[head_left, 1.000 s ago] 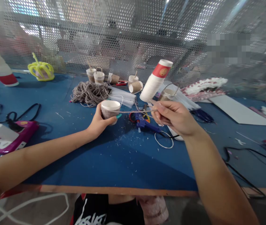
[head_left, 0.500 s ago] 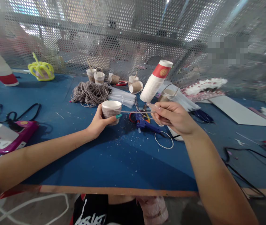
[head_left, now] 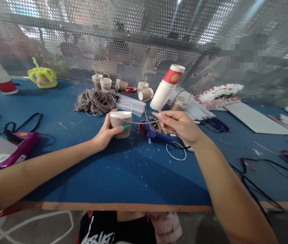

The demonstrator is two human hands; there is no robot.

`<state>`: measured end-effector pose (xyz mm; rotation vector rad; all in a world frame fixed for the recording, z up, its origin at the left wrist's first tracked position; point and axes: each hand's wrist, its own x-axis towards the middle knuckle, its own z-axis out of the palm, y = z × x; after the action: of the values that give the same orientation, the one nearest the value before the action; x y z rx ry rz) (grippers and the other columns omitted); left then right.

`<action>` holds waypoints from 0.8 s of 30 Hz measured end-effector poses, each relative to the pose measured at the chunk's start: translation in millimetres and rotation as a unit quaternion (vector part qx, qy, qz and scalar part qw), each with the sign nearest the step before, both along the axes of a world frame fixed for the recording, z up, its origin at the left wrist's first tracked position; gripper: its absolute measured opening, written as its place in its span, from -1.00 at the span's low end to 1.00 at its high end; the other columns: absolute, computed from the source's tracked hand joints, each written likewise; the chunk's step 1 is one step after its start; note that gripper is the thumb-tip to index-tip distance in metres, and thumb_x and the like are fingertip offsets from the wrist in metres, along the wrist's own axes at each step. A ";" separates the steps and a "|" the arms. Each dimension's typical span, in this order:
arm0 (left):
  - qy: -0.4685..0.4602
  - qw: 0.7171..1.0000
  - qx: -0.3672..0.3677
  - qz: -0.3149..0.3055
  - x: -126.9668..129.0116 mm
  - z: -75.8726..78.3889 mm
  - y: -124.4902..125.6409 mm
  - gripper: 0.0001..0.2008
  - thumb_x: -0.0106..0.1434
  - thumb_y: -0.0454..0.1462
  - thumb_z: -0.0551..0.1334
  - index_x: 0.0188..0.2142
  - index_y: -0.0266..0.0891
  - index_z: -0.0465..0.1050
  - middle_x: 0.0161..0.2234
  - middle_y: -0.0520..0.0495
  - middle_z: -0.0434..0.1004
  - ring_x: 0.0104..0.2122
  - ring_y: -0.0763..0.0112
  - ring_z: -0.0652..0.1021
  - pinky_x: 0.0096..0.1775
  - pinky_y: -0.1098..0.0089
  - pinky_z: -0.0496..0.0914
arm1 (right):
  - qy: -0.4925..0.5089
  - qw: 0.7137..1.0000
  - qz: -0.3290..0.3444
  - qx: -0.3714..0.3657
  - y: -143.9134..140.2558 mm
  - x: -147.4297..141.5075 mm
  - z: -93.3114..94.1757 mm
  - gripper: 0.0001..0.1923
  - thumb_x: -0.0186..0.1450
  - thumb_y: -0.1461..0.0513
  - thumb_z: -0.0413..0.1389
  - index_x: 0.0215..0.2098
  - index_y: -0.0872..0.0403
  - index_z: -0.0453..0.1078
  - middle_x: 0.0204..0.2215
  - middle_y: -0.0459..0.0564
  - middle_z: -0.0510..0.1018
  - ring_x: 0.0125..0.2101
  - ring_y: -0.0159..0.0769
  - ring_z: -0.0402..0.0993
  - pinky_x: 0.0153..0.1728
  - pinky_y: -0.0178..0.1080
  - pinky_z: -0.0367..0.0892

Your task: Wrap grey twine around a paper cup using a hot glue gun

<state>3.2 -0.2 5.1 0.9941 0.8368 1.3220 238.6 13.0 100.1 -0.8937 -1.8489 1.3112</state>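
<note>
My left hand (head_left: 105,133) grips a small paper cup (head_left: 120,124) wrapped in grey-brown twine, held upright above the blue table (head_left: 113,169). A taut strand of twine (head_left: 144,121) runs from the cup's side to my right hand (head_left: 178,126), which pinches its end. Just beyond and below my right hand lies a blue glue gun (head_left: 156,135). A loose bundle of the same twine (head_left: 95,100) sits further back.
A tilted stack of white paper cups with a red top one (head_left: 166,88) leans behind my right hand. Several small wrapped cups (head_left: 103,82) stand near the mesh wall. A yellow basket (head_left: 42,77), pink boxes (head_left: 9,152), black cables (head_left: 258,189) and white sheets (head_left: 255,122) lie around.
My right hand moved slightly left toward the cup, shortening the taut strand. The cup shifted a little and my view drifted slightly.
</note>
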 end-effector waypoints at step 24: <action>-0.039 0.992 -0.037 -0.112 -6.0 2.7 3.0 -0.38 -0.19 -0.21 0.50 -0.08 -0.20 0.46 -0.17 -0.15 0.61 -0.10 0.05 0.59 0.00 0.05 0.46 | -0.005 0.998 -0.060 -0.018 13.2 -0.7 -16.2 -0.53 0.23 -0.06 0.27 -0.60 0.08 0.29 -0.80 -0.30 0.10 -0.75 -0.60 -0.08 -0.71 -0.34 -0.18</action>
<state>-2.8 2.9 7.8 0.9436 0.6883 1.1230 237.9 26.2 83.9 -1.0149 -1.7554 1.2705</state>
